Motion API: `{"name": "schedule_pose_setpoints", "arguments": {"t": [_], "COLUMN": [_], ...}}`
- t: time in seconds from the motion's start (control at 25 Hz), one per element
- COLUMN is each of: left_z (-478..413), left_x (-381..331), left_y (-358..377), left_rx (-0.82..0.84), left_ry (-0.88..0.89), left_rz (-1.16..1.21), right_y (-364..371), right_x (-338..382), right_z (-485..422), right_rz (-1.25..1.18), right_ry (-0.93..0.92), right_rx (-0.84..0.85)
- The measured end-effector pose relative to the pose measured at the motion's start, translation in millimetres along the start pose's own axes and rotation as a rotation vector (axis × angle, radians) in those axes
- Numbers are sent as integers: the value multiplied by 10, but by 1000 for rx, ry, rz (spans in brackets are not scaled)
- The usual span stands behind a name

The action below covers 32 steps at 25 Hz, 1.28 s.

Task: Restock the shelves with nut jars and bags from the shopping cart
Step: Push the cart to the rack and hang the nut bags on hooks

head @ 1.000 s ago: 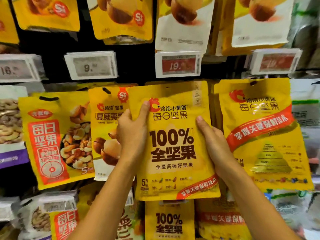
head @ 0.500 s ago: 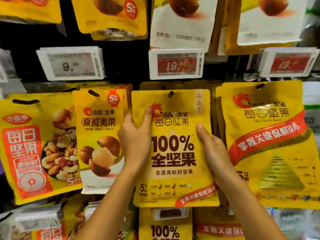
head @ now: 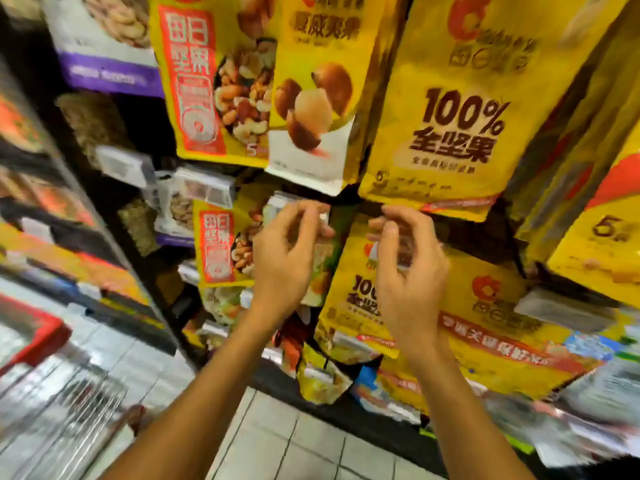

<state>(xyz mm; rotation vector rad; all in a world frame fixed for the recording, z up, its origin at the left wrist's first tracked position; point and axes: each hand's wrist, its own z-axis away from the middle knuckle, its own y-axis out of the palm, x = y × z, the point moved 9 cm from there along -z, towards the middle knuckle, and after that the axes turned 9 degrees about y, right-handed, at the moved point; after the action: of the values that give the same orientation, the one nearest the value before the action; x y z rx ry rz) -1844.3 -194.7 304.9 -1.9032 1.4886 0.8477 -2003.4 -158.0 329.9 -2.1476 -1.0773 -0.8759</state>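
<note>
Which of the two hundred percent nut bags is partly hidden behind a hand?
The lower 100% bag, on the row beneath: the right hand covers part of its print. The upper 100% bag shows its 100% print uncovered.

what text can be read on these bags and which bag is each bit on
"100%" and "全坚果": top bag.
"每日坚果": mixed-nut bag, blurred but legible.
"夏威夷果": macadamia bag, blurred.
"5": right bag.
"100": lower bag, partly behind the right hand.
Too blurred to read: price tags and all small print.
</note>
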Motion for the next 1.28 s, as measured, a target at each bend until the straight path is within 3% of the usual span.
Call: {"name": "schedule_pose_setpoints", "arguments": {"t": [0.12,0.28,0.48,0.76,0.88,0.96,1.12,1.28], "left_z": [571,1698,2867,3422,3520,3826,4747,5684], "left_x": [273,329,220,-6,214,551,1084,1741], "left_y": [-791,-2171,-3606,-5889,-6867,-7374,-7895,-8083], "left_rx": [-151,-490,-850,-1005,-1026,-1082,-1202,-1462], "left_ry": [-300,-533,-705,-740,-905,-1085,-1368,-1463], "left_rz": [15,-176,-284,-336,-327,-185,-64,24], "right_y": [851,1935,2977,4686,5652,6319,7263,7932], "right_x": [-85,195,863,2071,2323,2321,1989,1809], "right_z": [480,1718,3134,4281,4700,5071,5959,7188], "right_rz": [-116,-142,-232,-207,-84,36,341,415], "right_ry": [172,165,157,18,-27,-70,-330,-651], "right_rx": [378,869,1290,1576,1720,1815,1950,2028]}}
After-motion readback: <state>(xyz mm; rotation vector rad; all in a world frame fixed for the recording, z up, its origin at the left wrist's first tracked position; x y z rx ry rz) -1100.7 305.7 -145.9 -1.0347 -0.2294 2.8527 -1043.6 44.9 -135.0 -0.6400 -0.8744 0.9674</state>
